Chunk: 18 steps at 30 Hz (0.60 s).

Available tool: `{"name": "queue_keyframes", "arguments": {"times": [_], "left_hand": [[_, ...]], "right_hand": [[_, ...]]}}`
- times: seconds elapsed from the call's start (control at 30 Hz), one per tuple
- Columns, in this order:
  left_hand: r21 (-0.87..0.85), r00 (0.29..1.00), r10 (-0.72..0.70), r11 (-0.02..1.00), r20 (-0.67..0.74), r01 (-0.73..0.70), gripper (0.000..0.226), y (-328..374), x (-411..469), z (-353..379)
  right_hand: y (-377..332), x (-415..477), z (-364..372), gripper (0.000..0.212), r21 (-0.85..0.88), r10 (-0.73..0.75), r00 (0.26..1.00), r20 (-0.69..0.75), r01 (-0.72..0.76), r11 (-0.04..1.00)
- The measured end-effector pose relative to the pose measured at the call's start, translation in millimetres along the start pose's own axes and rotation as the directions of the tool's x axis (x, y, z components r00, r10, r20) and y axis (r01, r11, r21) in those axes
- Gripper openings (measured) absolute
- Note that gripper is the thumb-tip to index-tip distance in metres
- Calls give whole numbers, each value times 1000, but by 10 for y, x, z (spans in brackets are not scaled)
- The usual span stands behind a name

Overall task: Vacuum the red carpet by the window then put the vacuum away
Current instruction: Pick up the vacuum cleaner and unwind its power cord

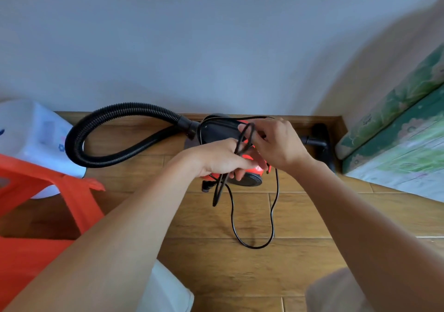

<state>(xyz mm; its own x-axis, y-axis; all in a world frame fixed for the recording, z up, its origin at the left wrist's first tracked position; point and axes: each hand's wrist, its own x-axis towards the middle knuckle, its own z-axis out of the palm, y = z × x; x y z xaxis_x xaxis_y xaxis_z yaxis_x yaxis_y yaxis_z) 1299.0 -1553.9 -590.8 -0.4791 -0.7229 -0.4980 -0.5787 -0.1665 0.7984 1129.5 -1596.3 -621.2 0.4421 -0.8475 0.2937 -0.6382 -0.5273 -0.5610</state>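
Over the red vacuum [216, 130], the left hand [219, 159] grips gathered loops of black cord [272, 218]. The right hand [278, 143], also over the vacuum, pinches the same cord.

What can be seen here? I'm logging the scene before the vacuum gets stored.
vacuum: one, red and black, on the floor against the wall
hose: one, black, looping left from the vacuum
cord: one, black, partly coiled, one loop reaching the floor
nozzle: one, black, right corner by the wall
stool: one, red, left foreground
bag: one, white, blurred, behind the stool
cushions: stacked, count unclear, green patterned, right edge
floor: brown wood
wall: white
left hand: grips the coiled cord
right hand: pinches a cord loop
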Motion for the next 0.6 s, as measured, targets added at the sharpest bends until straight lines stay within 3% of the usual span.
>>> {"name": "queue_keyframes", "arguments": {"times": [0.07, 0.13, 0.27, 0.33, 0.5, 0.6], "left_hand": [[57, 997, 36, 998, -65, -32, 19, -75, -32, -105], [62, 986, 101, 994, -135, -93, 24, -147, -72, -196], [-180, 895, 196, 941, -400, -286, 22, -230, -105, -343], [-245, 859, 242, 892, -451, -380, 19, -241, -102, -377], [-366, 818, 324, 773, -475, -518, 18, -163, -115, -395], [-256, 773, 315, 818, -550, -515, 20, -182, -72, -343]], "right_hand": [[153, -2, -62, 61, -12, -25, 1000, -1, 25, 1000], [277, -19, -136, 62, 22, 46, 998, 43, -47, 999], [299, 4, -178, 38, 102, 203, 979, 18, -204, 974], [193, 37, -159, 26, 228, 273, 962, -4, -265, 937], [41, 73, -175, 26, 642, 349, 936, 44, -294, 709], [-11, 32, -156, 45, 718, 367, 921, 132, -344, 605]]}}
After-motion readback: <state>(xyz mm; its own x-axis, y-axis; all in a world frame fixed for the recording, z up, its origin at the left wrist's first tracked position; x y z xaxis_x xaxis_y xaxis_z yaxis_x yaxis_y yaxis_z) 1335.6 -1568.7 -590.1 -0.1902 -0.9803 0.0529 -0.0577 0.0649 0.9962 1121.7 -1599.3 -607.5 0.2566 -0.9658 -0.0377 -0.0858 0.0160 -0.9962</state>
